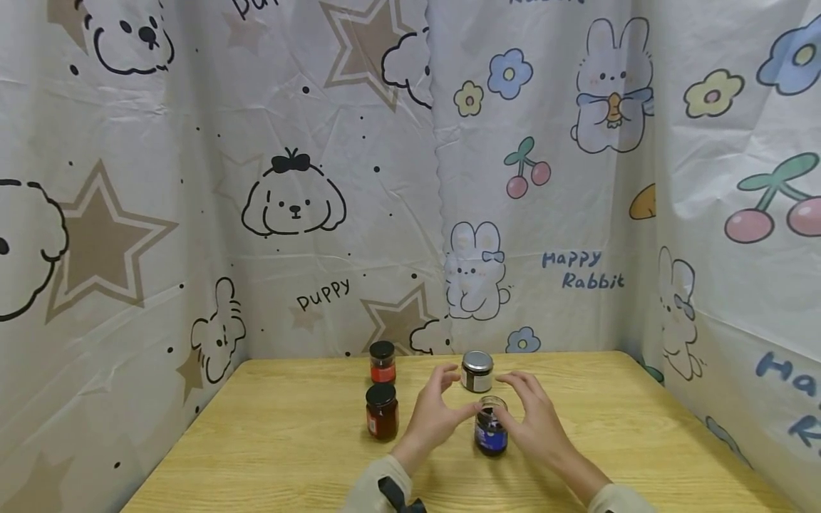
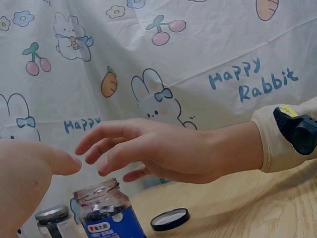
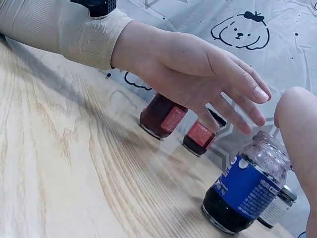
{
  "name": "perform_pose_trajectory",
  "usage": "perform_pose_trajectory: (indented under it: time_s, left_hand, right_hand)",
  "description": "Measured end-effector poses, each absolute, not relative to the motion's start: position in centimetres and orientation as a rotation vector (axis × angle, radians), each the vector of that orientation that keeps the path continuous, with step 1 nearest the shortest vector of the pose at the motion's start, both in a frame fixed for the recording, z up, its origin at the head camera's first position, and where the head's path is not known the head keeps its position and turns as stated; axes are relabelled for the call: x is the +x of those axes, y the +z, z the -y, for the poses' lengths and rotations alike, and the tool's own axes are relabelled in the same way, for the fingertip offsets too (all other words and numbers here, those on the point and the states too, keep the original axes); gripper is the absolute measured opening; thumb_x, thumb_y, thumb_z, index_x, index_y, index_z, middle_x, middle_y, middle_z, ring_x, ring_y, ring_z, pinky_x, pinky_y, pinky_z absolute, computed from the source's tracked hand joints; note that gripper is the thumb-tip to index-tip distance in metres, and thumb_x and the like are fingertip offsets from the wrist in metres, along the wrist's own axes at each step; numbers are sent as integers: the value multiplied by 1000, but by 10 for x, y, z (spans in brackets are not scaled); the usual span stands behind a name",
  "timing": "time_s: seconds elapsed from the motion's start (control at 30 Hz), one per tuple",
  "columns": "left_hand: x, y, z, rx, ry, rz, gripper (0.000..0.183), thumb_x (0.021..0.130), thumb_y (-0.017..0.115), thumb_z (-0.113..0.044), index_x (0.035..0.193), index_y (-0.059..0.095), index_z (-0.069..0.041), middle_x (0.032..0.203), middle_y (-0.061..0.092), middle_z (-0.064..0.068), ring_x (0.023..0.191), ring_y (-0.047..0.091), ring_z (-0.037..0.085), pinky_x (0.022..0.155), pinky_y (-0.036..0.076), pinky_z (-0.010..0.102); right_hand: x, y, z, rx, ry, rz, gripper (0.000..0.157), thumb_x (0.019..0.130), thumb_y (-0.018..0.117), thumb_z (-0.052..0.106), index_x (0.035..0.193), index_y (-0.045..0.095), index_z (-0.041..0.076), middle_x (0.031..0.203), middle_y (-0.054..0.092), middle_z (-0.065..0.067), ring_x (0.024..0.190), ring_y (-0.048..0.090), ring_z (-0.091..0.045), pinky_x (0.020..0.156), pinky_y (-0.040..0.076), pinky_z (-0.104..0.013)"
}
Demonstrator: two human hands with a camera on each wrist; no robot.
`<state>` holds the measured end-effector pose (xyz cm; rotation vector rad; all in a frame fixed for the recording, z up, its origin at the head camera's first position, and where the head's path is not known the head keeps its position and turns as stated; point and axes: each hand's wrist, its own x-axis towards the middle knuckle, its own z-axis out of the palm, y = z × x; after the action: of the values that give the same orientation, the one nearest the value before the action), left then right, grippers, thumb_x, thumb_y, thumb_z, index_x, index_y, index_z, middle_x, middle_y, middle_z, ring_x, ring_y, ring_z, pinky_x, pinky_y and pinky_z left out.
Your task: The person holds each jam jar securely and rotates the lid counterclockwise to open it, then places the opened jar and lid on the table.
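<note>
An uncapped glass jar with a blue label and dark contents stands upright on the table between the two hands. My left hand is at its left, fingers relaxed and spread, thumb near the rim. On the other side, my right hand has loosely bent fingers, its thumb overlapping the jar's edge in the head view. Neither hand grips anything. In the left wrist view, a black lid lies on the table beside the jar, underside facing up; the right hand hides it from the head view.
Behind the open jar stands a silver-lidded jar. Two black-lidded jars are to the left, the nearer one dark red and the farther one with a red label. Printed curtains enclose the wooden table.
</note>
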<state>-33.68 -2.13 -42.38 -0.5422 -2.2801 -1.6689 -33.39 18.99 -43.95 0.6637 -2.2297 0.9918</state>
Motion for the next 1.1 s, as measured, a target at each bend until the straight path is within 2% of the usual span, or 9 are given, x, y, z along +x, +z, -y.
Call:
perform_pose_trajectory:
  time_s: [0.43, 0.63, 0.87, 1.1]
  left_hand:
    - [-336, -414, 44, -526, -1656, 2243, 70, 87, 85, -26, 145, 49, -9, 142, 57, 20, 137, 46, 44, 105, 39, 67]
    - [-338, -413, 56, -507, -1633, 2217, 69, 87, 85, -23, 144, 49, -6, 140, 58, 21, 136, 46, 47, 106, 38, 67]
    - [-338, -409, 71, -476, -1610, 2182, 66, 85, 86, -21, 140, 53, -6, 136, 60, 18, 134, 49, 43, 108, 39, 61]
    - [-336, -401, 80, -518, -1643, 2156, 64, 87, 85, -19, 140, 52, -5, 140, 57, 19, 138, 45, 43, 114, 32, 60]
  right_hand:
    - [-335, -431, -173, 690, 1001, 2222, 47, 91, 77, 14, 135, 62, 8, 135, 54, -12, 125, 55, -41, 97, 44, -69]
    - [-335, -429, -168, 704, 994, 2217, 49, 90, 78, 11, 136, 62, 6, 137, 53, -15, 126, 53, -44, 97, 43, -70]
    - [-335, -426, -164, 731, 985, 2207, 50, 90, 77, 10, 137, 61, 10, 136, 53, -16, 125, 54, -43, 96, 44, -69]
    - [-338, -423, -161, 740, 1033, 2206, 50, 91, 77, 13, 139, 60, 14, 138, 52, -15, 126, 53, -42, 97, 43, -70]
